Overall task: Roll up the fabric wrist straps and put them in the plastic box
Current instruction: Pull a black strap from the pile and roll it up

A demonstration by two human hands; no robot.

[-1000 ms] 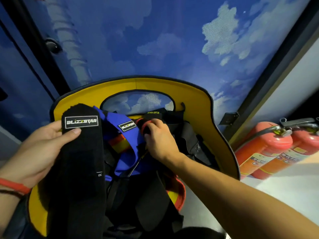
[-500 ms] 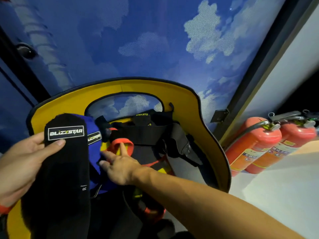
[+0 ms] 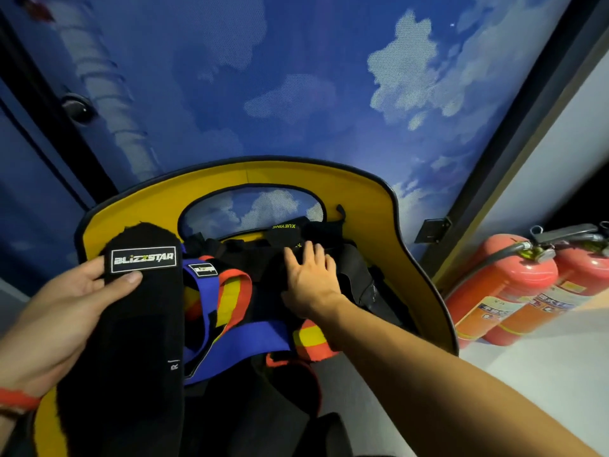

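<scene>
Since half a second ago our right hand (image 3: 309,280) has moved from the red-edged loop toward the far edge of the yellow box (image 3: 379,206), and now lies flat, fingers spread, gripping nothing, on the black straps (image 3: 280,258). Our left hand (image 3: 62,311) pinches the black BLIZZSTAR strap (image 3: 141,324) under its thumb, unrolled, above the box's near left side, beside the blue strap (image 3: 211,291).

We note a black fabric wrist strap (image 3: 131,324) with a white "BLIZZSTAR" patch, unrolled and hanging lengthwise at left. A blue strap (image 3: 211,311), red-and-yellow straps (image 3: 234,291) and further black straps (image 3: 283,235), one marked "XUEYING", lie loose and tangled inside the yellow plastic box (image 3: 372,206).
</scene>
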